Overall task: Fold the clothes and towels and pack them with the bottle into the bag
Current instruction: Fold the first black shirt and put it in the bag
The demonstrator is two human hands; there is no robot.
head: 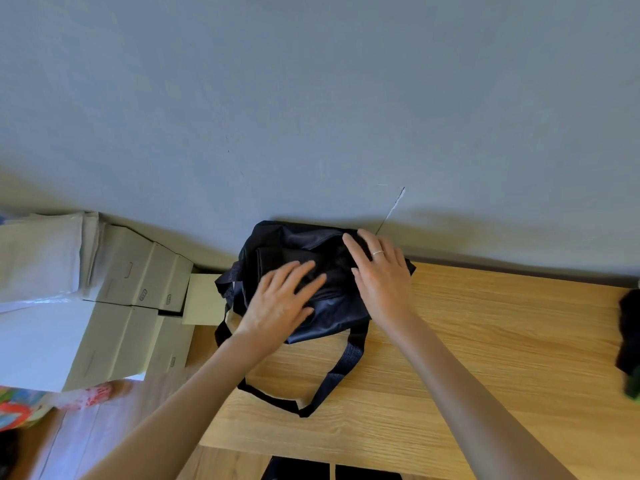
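So off to the left of the bag (pixel 311 271) there's a stack of cardboard boxes (pixel 138 282) sitting on the floor, nothing to do with the job. The bag itself is lying at the far edge of the wooden table (pixel 485 341), right up against the wall (pixel 311 98), straps (pixel 332 382) trailing toward the person. Left hand (pixel 280 299) is resting flat on top of the bag, fingers straight and spread a bit, not gripping anything. Right hand (pixel 377 268) is pressing on the bag's right end, fingers straight and slightly apart too. Way right of the bag there's some dark cloth (pixel 628 337) at the table edge, probably waiting to go in. No bottle that I can see. My worry: the bag's looking pretty collapsed, so if the opening isn't held wide, folded stuff could bunch up and come unfolded going in
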